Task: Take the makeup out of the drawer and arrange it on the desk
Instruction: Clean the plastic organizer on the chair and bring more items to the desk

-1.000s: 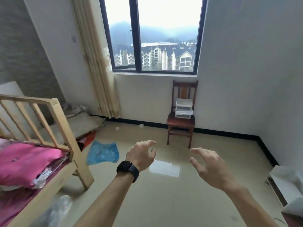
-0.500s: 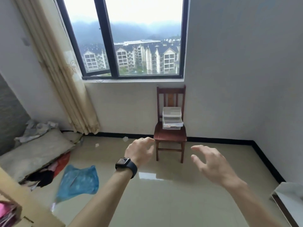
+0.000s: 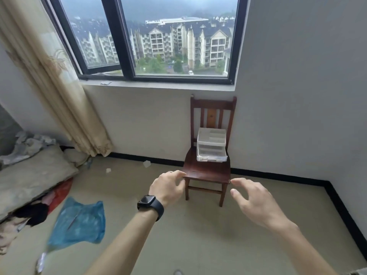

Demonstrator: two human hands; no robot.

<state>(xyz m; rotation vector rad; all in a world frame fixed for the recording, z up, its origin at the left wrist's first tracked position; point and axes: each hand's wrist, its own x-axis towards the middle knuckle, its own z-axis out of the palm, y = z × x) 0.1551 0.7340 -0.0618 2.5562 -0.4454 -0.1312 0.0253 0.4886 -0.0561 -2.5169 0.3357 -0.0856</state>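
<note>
The small clear plastic drawer unit (image 3: 211,144) on the dark wooden chair (image 3: 208,171) sat at twelve o'clock, well beyond both empty, loosely spread hands, left hand (image 3: 165,188) and right hand (image 3: 253,201) about equally near.

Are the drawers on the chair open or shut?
Shut, apparently: both fronts of the drawer unit sit flush, on the chair. Contents cannot be told.

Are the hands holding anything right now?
No, nothing is held. The left hand and the right hand are both empty, fingers spread, reaching toward the drawer box on the chair.
</note>
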